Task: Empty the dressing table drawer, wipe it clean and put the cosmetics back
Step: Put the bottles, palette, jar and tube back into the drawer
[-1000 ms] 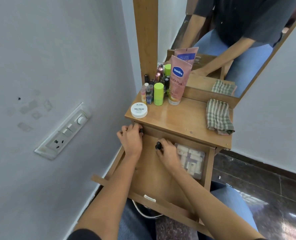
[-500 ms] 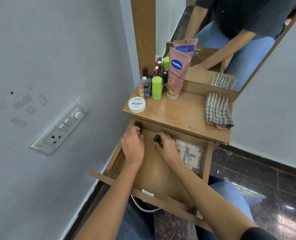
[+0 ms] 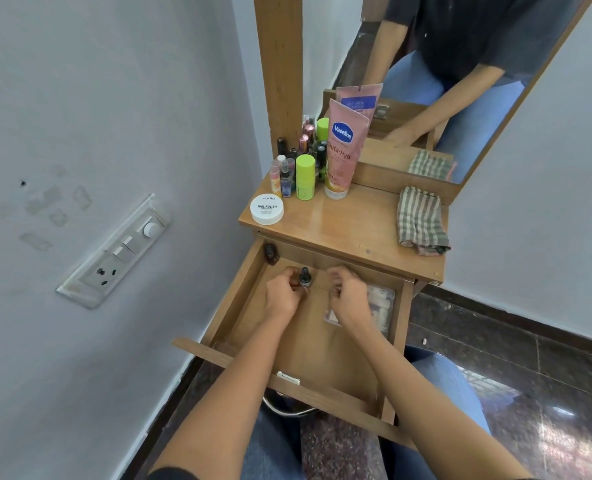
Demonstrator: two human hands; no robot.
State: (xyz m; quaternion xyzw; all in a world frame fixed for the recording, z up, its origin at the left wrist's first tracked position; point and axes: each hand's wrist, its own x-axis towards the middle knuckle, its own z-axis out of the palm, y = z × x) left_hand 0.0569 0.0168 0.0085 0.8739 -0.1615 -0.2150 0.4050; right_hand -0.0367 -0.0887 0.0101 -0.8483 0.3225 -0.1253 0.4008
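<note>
The wooden drawer (image 3: 239, 299) is pulled out under the dressing table top. Both my hands are inside it near the back. My left hand (image 3: 282, 296) pinches a small dark nail polish bottle (image 3: 305, 276), which stands upright on the drawer floor. My right hand (image 3: 351, 296) hovers just right of that bottle with loosely curled fingers and holds nothing. A second dark bottle (image 3: 271, 254) stands in the drawer's far left corner. A clear plastic box (image 3: 382, 306) lies at the drawer's right side, partly hidden by my right hand.
On the table top (image 3: 350, 230) stand a pink Vaseline tube (image 3: 343, 150), a green bottle (image 3: 305, 178), several small bottles (image 3: 284, 178) and a white nail polish remover jar (image 3: 266, 209). A checked cloth (image 3: 420, 220) lies at the right. Wall and switchboard (image 3: 114, 251) close in on the left.
My left hand left the dark bottle in the far left corner and moved right to the second bottle. My right hand let go of that bottle and drew slightly right.
</note>
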